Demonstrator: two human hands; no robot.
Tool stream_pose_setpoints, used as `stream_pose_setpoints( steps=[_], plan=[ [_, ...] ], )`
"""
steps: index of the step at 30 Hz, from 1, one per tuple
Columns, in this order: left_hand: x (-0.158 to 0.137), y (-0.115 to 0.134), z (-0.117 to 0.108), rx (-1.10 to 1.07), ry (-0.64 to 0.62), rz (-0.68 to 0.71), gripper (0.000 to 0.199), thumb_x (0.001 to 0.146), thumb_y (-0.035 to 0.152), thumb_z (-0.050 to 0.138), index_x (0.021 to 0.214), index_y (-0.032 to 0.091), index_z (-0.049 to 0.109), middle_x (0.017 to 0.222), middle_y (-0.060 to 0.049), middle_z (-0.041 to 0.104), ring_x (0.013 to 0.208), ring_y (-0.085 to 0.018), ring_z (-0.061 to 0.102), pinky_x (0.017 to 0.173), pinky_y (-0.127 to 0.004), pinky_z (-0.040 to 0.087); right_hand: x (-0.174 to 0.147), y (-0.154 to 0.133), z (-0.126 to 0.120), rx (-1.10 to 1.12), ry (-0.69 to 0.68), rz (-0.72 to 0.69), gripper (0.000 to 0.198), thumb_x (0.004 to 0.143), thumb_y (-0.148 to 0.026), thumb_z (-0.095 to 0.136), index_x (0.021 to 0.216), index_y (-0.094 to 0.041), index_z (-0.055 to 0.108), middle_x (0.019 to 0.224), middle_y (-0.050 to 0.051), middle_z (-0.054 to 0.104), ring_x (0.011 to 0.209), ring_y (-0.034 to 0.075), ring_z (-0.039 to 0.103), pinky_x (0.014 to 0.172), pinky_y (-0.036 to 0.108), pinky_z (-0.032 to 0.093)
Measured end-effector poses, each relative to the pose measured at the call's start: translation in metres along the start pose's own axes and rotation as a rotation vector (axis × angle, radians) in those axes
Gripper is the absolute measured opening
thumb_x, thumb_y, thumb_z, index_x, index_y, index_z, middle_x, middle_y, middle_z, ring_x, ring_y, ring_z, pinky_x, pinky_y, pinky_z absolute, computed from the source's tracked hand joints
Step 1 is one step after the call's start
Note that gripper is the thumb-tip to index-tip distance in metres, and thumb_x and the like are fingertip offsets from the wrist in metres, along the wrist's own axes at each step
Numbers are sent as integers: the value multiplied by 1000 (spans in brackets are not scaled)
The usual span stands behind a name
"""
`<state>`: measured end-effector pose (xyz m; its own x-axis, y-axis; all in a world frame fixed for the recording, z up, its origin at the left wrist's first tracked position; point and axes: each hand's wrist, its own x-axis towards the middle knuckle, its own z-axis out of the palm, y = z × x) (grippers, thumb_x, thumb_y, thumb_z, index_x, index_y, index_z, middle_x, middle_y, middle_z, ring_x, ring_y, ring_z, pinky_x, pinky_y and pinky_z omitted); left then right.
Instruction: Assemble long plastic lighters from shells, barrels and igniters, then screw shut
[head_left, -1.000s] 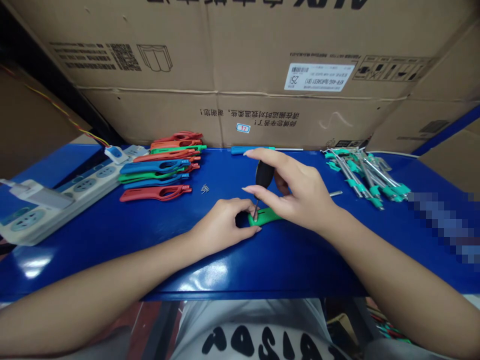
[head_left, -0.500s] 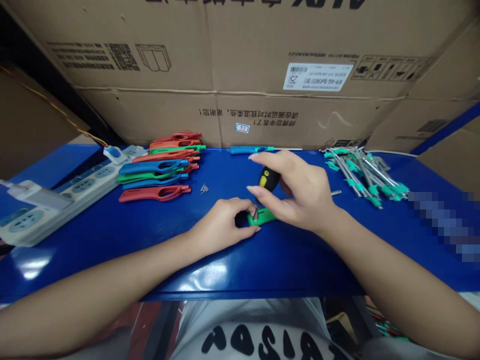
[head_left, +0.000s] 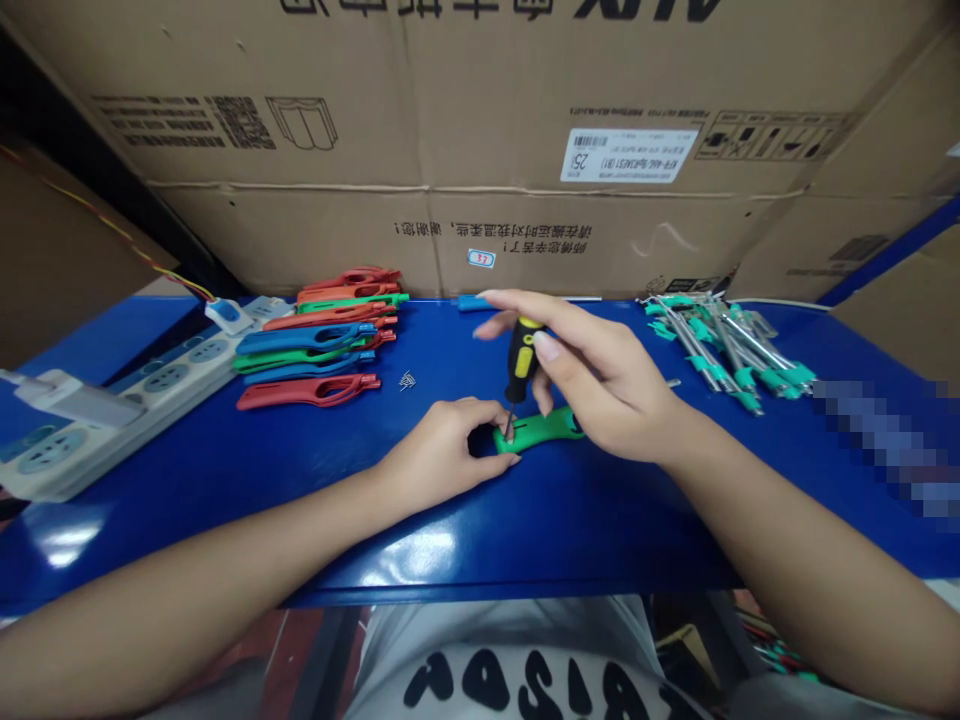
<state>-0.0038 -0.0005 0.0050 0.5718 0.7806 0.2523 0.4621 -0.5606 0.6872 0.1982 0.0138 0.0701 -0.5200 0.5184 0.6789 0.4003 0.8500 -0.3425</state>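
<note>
A green plastic lighter casing lies flat on the blue table in front of me. Thumb and fingers of my left hand pinch its left end and hold it down. My right hand has its fingers around the black and yellow handle of a screwdriver. The screwdriver stands nearly upright, slightly tilted, its tip at the casing's left end beside my left fingertips. Whether a screw sits under the tip is too small to tell. A small pile of screws lies left of the casing.
Red, blue and green lighter casings are stacked at the left, beside a white power strip with plugs. Metal rods with teal parts lie at the right. A cardboard box stands along the back, a blue casing before it.
The fingers of my right hand have shifted around the screwdriver handle, and more of the handle and the green casing shows. My left hand keeps its place.
</note>
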Motion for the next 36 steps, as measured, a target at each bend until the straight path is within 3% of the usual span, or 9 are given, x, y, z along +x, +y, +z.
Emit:
stream_pose_setpoints(
  steps=[6,12,17,20,23,26,29,33,36],
  plan=[
    [0,1,0,-12,3,16,14,81,17,77,90,20,67,96,0,76,93,-20,71,86,-32,52,-1,3,2,-277,201,-49,29,98,-45,57,102,-20,71,91,6,76,77,18,70,73,31,56],
    [0,1,-1,-11,-16,-22,12,82,20,76,90,20,67,99,-2,76,94,-22,71,88,-35,53,1,1,3,21,45,37,38,106,-30,38,137,-20,57,112,6,74,77,14,69,73,29,57],
    [0,0,-1,8,-7,12,13,82,19,76,91,21,67,98,-1,76,95,-21,71,88,-34,53,3,2,-1,-250,174,-4,31,95,-45,63,108,-19,73,96,7,78,78,19,71,74,30,56],
    [-1,0,0,9,0,-1,14,81,19,77,91,20,67,98,-2,76,93,-21,70,86,-34,53,6,-4,-8,-166,31,42,35,104,-35,45,127,-20,66,109,7,76,85,18,72,77,31,56],
    [-1,2,1,3,-9,-10,13,81,19,77,88,20,65,98,-2,76,90,-20,70,83,-33,53,10,-11,-9,9,-65,130,38,105,-29,41,137,-21,58,111,5,76,70,12,68,69,27,55],
    [-1,4,1,3,-21,2,13,81,17,77,87,20,66,96,-2,75,88,-20,70,81,-32,54,12,-14,-2,-154,61,159,29,98,-40,59,115,-20,71,97,4,77,66,14,66,68,28,53],
    [-1,3,2,1,-17,6,14,80,17,77,89,19,67,96,-2,75,89,-20,69,81,-31,54,12,-12,9,-329,193,204,31,98,-44,58,103,-18,73,95,7,76,85,21,70,77,30,53],
    [-1,1,3,-18,-11,10,15,80,16,78,90,18,66,95,-2,75,86,-18,68,80,-30,54,6,-4,20,-13,114,247,36,106,-32,38,135,-21,57,121,8,71,76,14,67,66,27,53],
    [-1,1,3,-18,-15,12,15,80,16,78,90,18,67,95,-2,74,88,-19,68,81,-31,53,0,2,24,121,137,252,36,104,-34,48,137,-22,54,110,5,72,52,8,55,51,24,49]
  ],
)
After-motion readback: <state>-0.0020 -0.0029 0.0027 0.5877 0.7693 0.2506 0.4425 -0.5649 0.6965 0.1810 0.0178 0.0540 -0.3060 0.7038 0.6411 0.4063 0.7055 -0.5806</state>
